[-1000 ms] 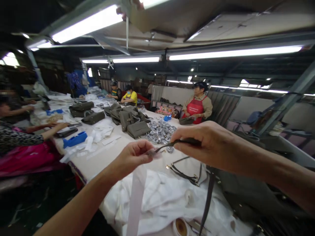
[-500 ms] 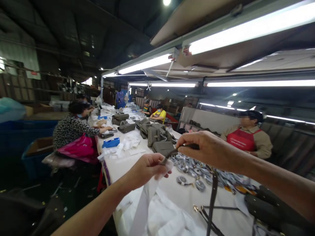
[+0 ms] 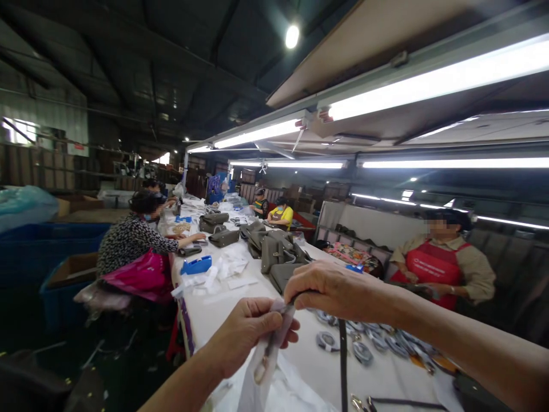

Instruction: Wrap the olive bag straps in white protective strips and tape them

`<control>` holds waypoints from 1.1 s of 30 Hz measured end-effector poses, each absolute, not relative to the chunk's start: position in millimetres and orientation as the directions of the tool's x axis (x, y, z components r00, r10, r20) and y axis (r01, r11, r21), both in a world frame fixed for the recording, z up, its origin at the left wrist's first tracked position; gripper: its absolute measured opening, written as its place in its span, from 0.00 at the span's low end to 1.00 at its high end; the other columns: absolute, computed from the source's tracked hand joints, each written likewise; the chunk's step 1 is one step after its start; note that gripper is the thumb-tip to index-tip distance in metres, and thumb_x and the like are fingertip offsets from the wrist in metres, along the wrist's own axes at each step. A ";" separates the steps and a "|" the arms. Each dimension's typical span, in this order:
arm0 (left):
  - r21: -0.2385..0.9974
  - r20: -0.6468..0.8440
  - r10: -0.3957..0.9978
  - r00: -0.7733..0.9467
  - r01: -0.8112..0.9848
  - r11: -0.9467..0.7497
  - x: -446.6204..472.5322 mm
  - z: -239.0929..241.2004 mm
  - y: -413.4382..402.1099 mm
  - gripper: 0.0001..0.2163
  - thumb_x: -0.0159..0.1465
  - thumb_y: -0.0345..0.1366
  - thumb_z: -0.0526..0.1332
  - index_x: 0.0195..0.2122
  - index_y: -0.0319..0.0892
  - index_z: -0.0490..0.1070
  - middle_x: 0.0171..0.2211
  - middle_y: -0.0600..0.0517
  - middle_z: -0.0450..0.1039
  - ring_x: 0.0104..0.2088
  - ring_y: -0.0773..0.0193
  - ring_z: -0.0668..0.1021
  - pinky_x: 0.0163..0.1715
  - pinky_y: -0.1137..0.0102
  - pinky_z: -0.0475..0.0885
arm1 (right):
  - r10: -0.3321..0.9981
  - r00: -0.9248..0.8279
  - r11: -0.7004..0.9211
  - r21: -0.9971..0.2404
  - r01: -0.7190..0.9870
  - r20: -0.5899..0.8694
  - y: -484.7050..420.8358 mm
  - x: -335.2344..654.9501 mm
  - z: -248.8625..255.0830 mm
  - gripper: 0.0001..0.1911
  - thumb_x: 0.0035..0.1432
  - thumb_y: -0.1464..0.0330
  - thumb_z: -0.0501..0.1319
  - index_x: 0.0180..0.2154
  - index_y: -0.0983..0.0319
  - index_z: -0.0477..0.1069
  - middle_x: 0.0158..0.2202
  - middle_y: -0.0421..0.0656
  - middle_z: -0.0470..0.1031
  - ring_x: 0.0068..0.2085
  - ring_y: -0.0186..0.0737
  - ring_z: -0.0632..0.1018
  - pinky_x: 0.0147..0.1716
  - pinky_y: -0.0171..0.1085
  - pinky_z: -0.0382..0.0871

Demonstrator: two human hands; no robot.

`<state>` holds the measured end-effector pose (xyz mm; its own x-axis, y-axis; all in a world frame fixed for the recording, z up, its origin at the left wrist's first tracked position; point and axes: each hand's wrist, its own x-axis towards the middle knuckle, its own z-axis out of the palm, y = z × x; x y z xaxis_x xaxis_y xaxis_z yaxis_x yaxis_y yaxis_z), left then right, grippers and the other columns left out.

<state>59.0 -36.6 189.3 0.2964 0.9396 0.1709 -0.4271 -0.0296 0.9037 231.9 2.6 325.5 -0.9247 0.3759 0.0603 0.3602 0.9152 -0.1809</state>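
My left hand (image 3: 246,335) is closed on a narrow clear plastic sleeve (image 3: 262,366) that hangs down in front of the table edge. My right hand (image 3: 332,292) pinches the top of a dark strap (image 3: 342,366); one end of it, with a metal clasp, lies inside the sleeve, and the rest hangs straight down below my fingers. Both hands are held together above the near end of a long white table (image 3: 240,297). White wrapping material (image 3: 295,395) lies under them.
Grey handbags (image 3: 274,254) are piled mid-table, with coiled metal fittings (image 3: 364,343) to the right. A blue tool (image 3: 196,265) and white paper slips lie on the left side. A seated worker (image 3: 132,240) is at left, one in a red apron (image 3: 437,263) at right, others at the far end.
The view has lifted and swung left. The strap's clasp end has gone down into the plastic sleeve, and my hands have drawn closer together and lower in the view.
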 end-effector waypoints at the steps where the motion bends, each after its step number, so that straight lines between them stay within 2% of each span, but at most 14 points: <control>1: 0.902 0.160 0.945 0.286 -0.431 -0.022 61.7 187.8 -36.6 0.19 0.49 0.47 0.74 0.35 0.36 0.81 0.35 0.43 0.81 0.32 0.61 0.81 0.34 0.70 0.72 | 0.379 -0.924 0.917 -0.157 0.368 0.048 1.6 231.3 324.2 0.10 0.62 0.74 0.58 0.39 0.61 0.79 0.35 0.42 0.78 0.37 0.35 0.77 0.39 0.31 0.63; 4: 0.905 0.146 0.953 0.265 -0.425 -0.021 68.8 182.8 -36.9 0.21 0.49 0.49 0.73 0.34 0.35 0.81 0.34 0.42 0.81 0.31 0.61 0.80 0.33 0.70 0.71 | 0.399 -0.917 0.913 -0.092 0.398 -0.002 -0.4 231.8 319.7 0.12 0.64 0.75 0.57 0.39 0.61 0.79 0.34 0.42 0.77 0.35 0.35 0.76 0.36 0.32 0.62; 9: 0.909 0.131 0.979 0.157 -0.413 -0.056 75.4 171.5 -39.7 0.25 0.46 0.53 0.73 0.36 0.36 0.82 0.34 0.43 0.81 0.33 0.59 0.80 0.36 0.68 0.69 | 0.426 -0.898 0.900 0.050 0.433 0.113 -2.1 243.1 313.0 0.10 0.66 0.72 0.56 0.42 0.61 0.76 0.37 0.44 0.76 0.36 0.37 0.75 0.33 0.34 0.60; 11: 0.917 0.116 0.985 0.130 -0.394 -0.056 77.7 166.9 -40.7 0.27 0.45 0.55 0.73 0.36 0.36 0.82 0.33 0.43 0.81 0.34 0.58 0.79 0.37 0.67 0.69 | 0.422 -0.900 0.898 0.083 0.431 0.111 -3.1 249.9 310.2 0.09 0.65 0.72 0.57 0.43 0.61 0.75 0.36 0.43 0.75 0.35 0.37 0.74 0.31 0.34 0.59; 16: 0.931 0.084 0.990 0.116 -0.364 -0.037 85.9 161.4 -40.2 0.28 0.43 0.58 0.73 0.34 0.36 0.82 0.32 0.44 0.80 0.35 0.57 0.77 0.38 0.66 0.68 | 0.401 -0.912 0.905 0.116 0.408 0.086 -2.2 263.2 301.5 0.09 0.65 0.73 0.57 0.40 0.59 0.77 0.32 0.41 0.72 0.30 0.33 0.71 0.27 0.33 0.54; 20: 0.938 0.123 0.983 0.134 -0.340 -0.071 95.3 162.6 -38.8 0.27 0.47 0.57 0.71 0.35 0.36 0.81 0.32 0.45 0.79 0.36 0.58 0.77 0.40 0.66 0.68 | 0.382 -0.921 0.917 0.089 0.388 0.077 -1.0 263.5 296.3 0.10 0.65 0.73 0.57 0.37 0.60 0.77 0.31 0.40 0.72 0.29 0.32 0.70 0.26 0.32 0.53; 23: 0.945 0.146 0.976 0.160 -0.314 -0.089 103.2 165.4 -38.5 0.26 0.49 0.56 0.70 0.35 0.36 0.79 0.31 0.46 0.78 0.31 0.62 0.77 0.33 0.70 0.68 | 0.427 -0.904 0.904 -0.045 0.425 0.039 2.4 259.4 295.0 0.09 0.62 0.76 0.58 0.37 0.61 0.76 0.33 0.41 0.74 0.32 0.33 0.73 0.30 0.32 0.58; 25: 0.954 0.150 0.972 0.183 -0.286 -0.093 105.1 167.8 -39.1 0.23 0.52 0.56 0.68 0.31 0.36 0.77 0.27 0.49 0.76 0.22 0.69 0.71 0.22 0.74 0.61 | 0.510 -0.860 0.831 -0.257 0.494 -0.005 8.7 259.8 292.2 0.08 0.57 0.75 0.61 0.40 0.61 0.74 0.30 0.40 0.75 0.32 0.34 0.74 0.32 0.32 0.61; 27: 0.964 0.153 0.962 0.226 -0.248 -0.095 101.1 169.9 -40.7 0.21 0.54 0.54 0.65 0.26 0.37 0.73 0.21 0.54 0.70 0.17 0.75 0.61 0.18 0.74 0.50 | 0.554 -0.821 0.637 -0.567 0.523 -0.135 17.2 266.1 283.3 0.15 0.56 0.66 0.65 0.45 0.63 0.69 0.27 0.38 0.75 0.27 0.33 0.72 0.27 0.31 0.62; 29: 0.978 0.142 0.939 0.313 -0.192 -0.084 91.3 170.6 -43.3 0.19 0.56 0.51 0.64 0.23 0.37 0.70 0.18 0.55 0.66 0.17 0.75 0.58 0.18 0.73 0.47 | 0.492 -0.824 0.347 -0.804 0.483 -0.282 24.8 278.1 265.3 0.24 0.55 0.53 0.64 0.43 0.65 0.68 0.25 0.39 0.73 0.22 0.32 0.70 0.22 0.30 0.62; 31: 0.992 0.092 0.902 0.423 -0.115 -0.047 78.5 169.0 -47.0 0.15 0.55 0.46 0.64 0.24 0.37 0.71 0.18 0.55 0.67 0.18 0.74 0.59 0.19 0.73 0.47 | 0.397 -0.846 0.133 -0.890 0.436 -0.355 28.9 292.8 239.5 0.30 0.52 0.43 0.61 0.34 0.66 0.70 0.23 0.40 0.72 0.20 0.31 0.70 0.20 0.30 0.63; 33: 0.999 0.013 0.867 0.499 -0.050 0.014 66.8 165.6 -51.7 0.12 0.54 0.44 0.63 0.26 0.38 0.72 0.18 0.55 0.69 0.17 0.74 0.59 0.19 0.72 0.47 | 0.358 -0.859 0.034 -0.915 0.402 -0.365 28.9 306.6 212.2 0.30 0.49 0.44 0.64 0.28 0.67 0.71 0.21 0.41 0.72 0.19 0.30 0.70 0.20 0.29 0.62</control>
